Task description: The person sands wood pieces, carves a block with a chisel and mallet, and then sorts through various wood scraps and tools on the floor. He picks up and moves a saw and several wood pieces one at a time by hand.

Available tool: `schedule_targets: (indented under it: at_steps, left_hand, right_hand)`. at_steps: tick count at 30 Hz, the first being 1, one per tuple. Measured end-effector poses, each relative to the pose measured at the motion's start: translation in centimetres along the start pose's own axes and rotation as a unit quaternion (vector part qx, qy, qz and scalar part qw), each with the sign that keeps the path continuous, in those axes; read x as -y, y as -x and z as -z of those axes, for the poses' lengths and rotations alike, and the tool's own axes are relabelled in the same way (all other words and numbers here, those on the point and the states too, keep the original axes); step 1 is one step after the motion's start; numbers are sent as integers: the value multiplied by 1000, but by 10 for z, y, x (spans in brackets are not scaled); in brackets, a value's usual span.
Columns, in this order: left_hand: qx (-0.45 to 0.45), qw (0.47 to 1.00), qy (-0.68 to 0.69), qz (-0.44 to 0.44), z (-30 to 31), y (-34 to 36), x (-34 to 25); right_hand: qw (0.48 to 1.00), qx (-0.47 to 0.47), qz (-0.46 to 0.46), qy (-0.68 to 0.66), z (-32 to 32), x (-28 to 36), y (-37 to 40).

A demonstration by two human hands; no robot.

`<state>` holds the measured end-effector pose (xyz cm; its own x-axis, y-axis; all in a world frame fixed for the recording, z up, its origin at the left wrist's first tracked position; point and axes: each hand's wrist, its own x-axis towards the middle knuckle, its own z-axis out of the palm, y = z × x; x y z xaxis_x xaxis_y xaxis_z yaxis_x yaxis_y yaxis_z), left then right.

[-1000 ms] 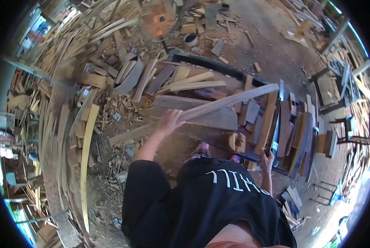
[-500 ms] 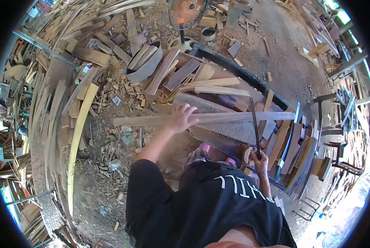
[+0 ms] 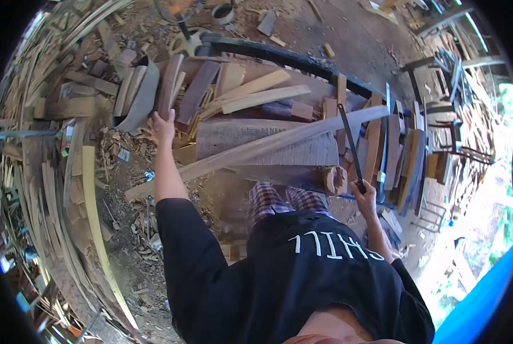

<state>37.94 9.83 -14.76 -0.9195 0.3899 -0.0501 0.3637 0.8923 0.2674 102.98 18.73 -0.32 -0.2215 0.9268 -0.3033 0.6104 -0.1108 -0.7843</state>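
Note:
My left hand (image 3: 162,128) is at the near end of a brown board (image 3: 168,86), fingers apart, touching it or almost so. In my right hand (image 3: 364,197) is the handle end of a long, thin, dark flat tool (image 3: 351,143) with a small hole near its tip. The tool points away from me and crosses over a long pale wooden strip (image 3: 256,148). That strip lies slantwise on a broad, rough grey timber block (image 3: 268,135). A split wood end (image 3: 335,180) shows beside my right hand.
A grey bent container (image 3: 144,97) with wood pieces stands left of the brown board. Several boards (image 3: 391,152) are stacked at the right. A dark beam (image 3: 268,53) edges the far side. Long planks (image 3: 90,195) and wood scraps cover the ground at left.
My left hand has left the pale strip and reached out to the left, to the brown board. My right hand keeps the dark tool. The whole view has turned.

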Motion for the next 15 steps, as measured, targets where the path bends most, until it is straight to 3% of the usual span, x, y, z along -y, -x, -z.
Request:
schedule_targets:
  at_steps: [7,9,11,14,15]
  left_hand:
    - [-3,995,5,-103,-1,-23,24]
    - [-23,990,90,-103,26,-2,9]
    - [-108,984,61,-126,38,9,7]
    - [-115,960,158,-198,74,51,-27]
    - [-113,958,162,-206,79,66,-38]
  right_hand:
    - [999,-25,-24,4,-4,-8,6]
    - [999,-26,-35,2,-3,-9,6]
    - [998,-45,-47,-4,-3,-9,2]
    - [988,-111,-44,-100,-8,-9,-21]
    - [981,-120,-95,-118,-4,-8,-38]
